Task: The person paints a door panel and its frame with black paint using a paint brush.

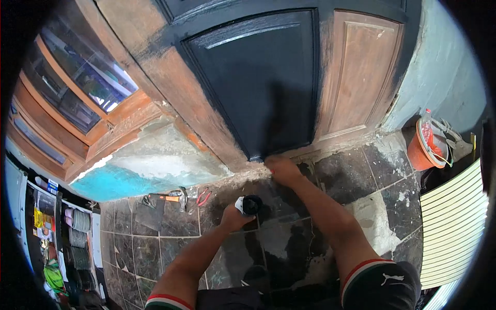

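My left hand (236,219) is wrapped round a small cup of dark paint (251,205), held over the tiled floor. At the bottom edge of the door's dark-painted panel (263,93), my right hand (281,169) is closed. What it holds, if anything, is too small and hidden to make out. The wood around the panel is partly dark and partly bare brown, and the narrow panel (359,72) on the right is bare wood.
A hammer (183,199), red-handled pliers (204,197) and other tools lie on the floor by the left wall. An orange bucket (424,150) with a bottle stands at the right. Shelves (96,248) are at the far left; a ribbed cream panel (452,227) is at the right.
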`<state>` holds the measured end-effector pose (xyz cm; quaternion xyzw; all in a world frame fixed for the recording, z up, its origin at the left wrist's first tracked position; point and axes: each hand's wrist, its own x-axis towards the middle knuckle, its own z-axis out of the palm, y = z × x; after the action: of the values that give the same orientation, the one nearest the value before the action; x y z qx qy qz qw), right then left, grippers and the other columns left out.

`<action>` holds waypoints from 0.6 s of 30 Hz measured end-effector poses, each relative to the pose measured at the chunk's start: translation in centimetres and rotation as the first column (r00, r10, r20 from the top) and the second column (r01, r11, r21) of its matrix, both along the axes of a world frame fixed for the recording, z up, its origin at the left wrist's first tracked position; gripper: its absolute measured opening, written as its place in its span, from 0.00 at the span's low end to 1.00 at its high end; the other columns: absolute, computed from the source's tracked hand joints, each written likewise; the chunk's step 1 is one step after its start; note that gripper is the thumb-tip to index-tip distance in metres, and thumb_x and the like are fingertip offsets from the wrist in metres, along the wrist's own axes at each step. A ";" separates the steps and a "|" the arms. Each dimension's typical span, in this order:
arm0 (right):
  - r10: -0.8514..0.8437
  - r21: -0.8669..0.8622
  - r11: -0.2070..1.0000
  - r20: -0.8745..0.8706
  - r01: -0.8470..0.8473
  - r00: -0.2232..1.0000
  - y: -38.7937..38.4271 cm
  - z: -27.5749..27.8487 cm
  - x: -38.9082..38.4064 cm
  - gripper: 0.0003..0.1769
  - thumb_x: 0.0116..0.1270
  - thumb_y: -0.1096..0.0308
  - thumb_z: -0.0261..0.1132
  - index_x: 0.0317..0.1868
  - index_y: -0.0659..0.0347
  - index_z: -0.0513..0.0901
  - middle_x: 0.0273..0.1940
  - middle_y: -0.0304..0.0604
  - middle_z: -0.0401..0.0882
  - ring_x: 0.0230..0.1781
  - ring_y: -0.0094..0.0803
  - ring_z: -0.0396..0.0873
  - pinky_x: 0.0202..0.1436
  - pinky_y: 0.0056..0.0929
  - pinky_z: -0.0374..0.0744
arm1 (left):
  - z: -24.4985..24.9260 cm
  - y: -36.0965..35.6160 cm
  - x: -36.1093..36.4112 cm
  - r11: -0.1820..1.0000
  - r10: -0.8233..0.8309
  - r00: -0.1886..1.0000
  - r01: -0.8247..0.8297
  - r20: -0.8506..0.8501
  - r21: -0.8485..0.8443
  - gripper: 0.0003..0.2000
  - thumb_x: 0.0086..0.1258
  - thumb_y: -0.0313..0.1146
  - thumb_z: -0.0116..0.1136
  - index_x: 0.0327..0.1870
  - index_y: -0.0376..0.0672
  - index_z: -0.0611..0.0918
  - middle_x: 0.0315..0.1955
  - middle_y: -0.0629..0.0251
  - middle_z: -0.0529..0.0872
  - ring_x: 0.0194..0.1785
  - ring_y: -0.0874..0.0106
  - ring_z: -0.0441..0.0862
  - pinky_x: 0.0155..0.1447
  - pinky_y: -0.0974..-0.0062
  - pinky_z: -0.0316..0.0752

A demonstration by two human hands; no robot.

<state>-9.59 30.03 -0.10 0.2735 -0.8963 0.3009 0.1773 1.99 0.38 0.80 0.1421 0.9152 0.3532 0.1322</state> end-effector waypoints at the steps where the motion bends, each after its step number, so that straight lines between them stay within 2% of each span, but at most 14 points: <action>1: 0.005 -0.088 0.996 -0.046 -0.009 0.999 -0.2 1.9 -0.6 0.17 0.67 0.75 0.68 0.56 0.62 0.91 0.62 0.50 0.88 0.63 0.53 0.87 0.64 0.48 0.87 | 0.2 0.0 0.2 0.999 0.010 1.000 -0.010 -0.003 0.032 0.35 0.55 0.42 0.86 0.67 0.48 0.84 0.55 0.49 0.92 0.62 0.46 0.88 0.65 0.52 0.83; 4: -0.054 -0.264 0.964 -0.282 -0.024 0.958 -0.5 9.5 0.0 0.18 0.66 0.77 0.70 0.57 0.63 0.90 0.60 0.52 0.88 0.60 0.54 0.87 0.63 0.45 0.88 | 0.1 -0.1 0.2 1.000 0.021 1.000 -0.021 0.010 0.014 0.36 0.54 0.41 0.86 0.67 0.48 0.83 0.54 0.49 0.92 0.60 0.45 0.89 0.63 0.52 0.83; 5: -0.094 -0.308 0.951 -0.371 -0.026 0.924 -0.8 11.0 0.3 0.20 0.64 0.79 0.71 0.57 0.63 0.90 0.59 0.53 0.88 0.59 0.54 0.88 0.62 0.44 0.88 | 0.2 -0.2 0.2 1.000 0.021 1.000 -0.021 0.010 0.006 0.37 0.55 0.42 0.87 0.68 0.48 0.83 0.55 0.51 0.92 0.60 0.48 0.90 0.64 0.53 0.84; 8: -0.224 -0.448 0.894 -0.404 0.021 0.887 -3.3 8.4 2.1 0.23 0.63 0.81 0.74 0.60 0.64 0.90 0.57 0.54 0.88 0.57 0.55 0.88 0.61 0.43 0.88 | 0.0 -0.5 -0.1 1.000 0.011 1.000 -0.011 0.010 0.005 0.39 0.56 0.44 0.88 0.70 0.48 0.82 0.55 0.55 0.93 0.61 0.53 0.91 0.65 0.56 0.84; 11: -0.143 -0.323 0.942 -0.149 0.089 0.978 -6.7 1.5 3.1 0.17 0.68 0.77 0.74 0.58 0.67 0.90 0.58 0.55 0.89 0.56 0.55 0.89 0.59 0.44 0.88 | -0.9 -0.9 -0.2 1.000 0.011 1.000 -0.012 0.021 0.026 0.38 0.56 0.43 0.88 0.70 0.47 0.82 0.55 0.54 0.93 0.60 0.51 0.90 0.64 0.55 0.84; 13: -0.300 -0.452 0.832 0.119 0.321 0.946 -7.3 -4.3 1.5 0.15 0.69 0.75 0.76 0.55 0.67 0.91 0.60 0.57 0.88 0.55 0.55 0.89 0.59 0.46 0.87 | -0.8 -0.9 -0.2 1.000 0.026 0.999 -0.026 0.024 0.012 0.37 0.56 0.42 0.87 0.68 0.47 0.83 0.54 0.51 0.92 0.59 0.47 0.90 0.63 0.53 0.84; 14: -0.355 -0.489 0.755 0.257 0.437 0.899 -7.4 -5.8 1.2 0.14 0.69 0.74 0.76 0.54 0.67 0.91 0.61 0.57 0.88 0.55 0.55 0.89 0.58 0.46 0.87 | -0.6 -0.8 -0.3 1.000 0.015 1.000 -0.015 -0.001 0.017 0.37 0.56 0.42 0.87 0.69 0.47 0.82 0.55 0.53 0.92 0.60 0.49 0.90 0.64 0.54 0.84; 15: -0.423 -0.576 0.665 0.233 0.474 0.876 -6.2 -5.0 0.6 0.11 0.71 0.69 0.77 0.49 0.66 0.92 0.55 0.59 0.90 0.50 0.55 0.91 0.57 0.45 0.87 | -0.5 -0.9 -0.3 1.000 0.007 1.000 -0.007 -0.024 0.021 0.38 0.56 0.41 0.88 0.69 0.46 0.81 0.57 0.54 0.92 0.61 0.52 0.90 0.65 0.55 0.83; 17: -0.379 -0.625 0.507 0.456 0.593 0.805 -2.1 -4.4 0.7 0.10 0.72 0.65 0.78 0.47 0.63 0.94 0.46 0.56 0.92 0.46 0.50 0.92 0.53 0.44 0.86 | -0.1 -0.9 0.1 0.999 0.011 1.000 -0.010 -0.023 0.039 0.38 0.56 0.41 0.88 0.69 0.45 0.81 0.58 0.55 0.91 0.63 0.54 0.90 0.67 0.57 0.83; 18: -0.484 -0.608 0.457 0.443 0.649 0.755 0.0 -4.3 0.8 0.10 0.73 0.65 0.77 0.47 0.63 0.94 0.43 0.54 0.93 0.45 0.47 0.92 0.51 0.44 0.86 | 0.3 -0.9 0.2 0.999 0.019 1.000 -0.019 -0.001 0.051 0.38 0.56 0.41 0.88 0.69 0.45 0.81 0.58 0.55 0.91 0.63 0.54 0.89 0.68 0.57 0.83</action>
<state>-8.81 30.05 -4.42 -0.1699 -0.7491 0.5819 0.2672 2.23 -0.56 1.12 0.1370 0.9073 0.3776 0.1245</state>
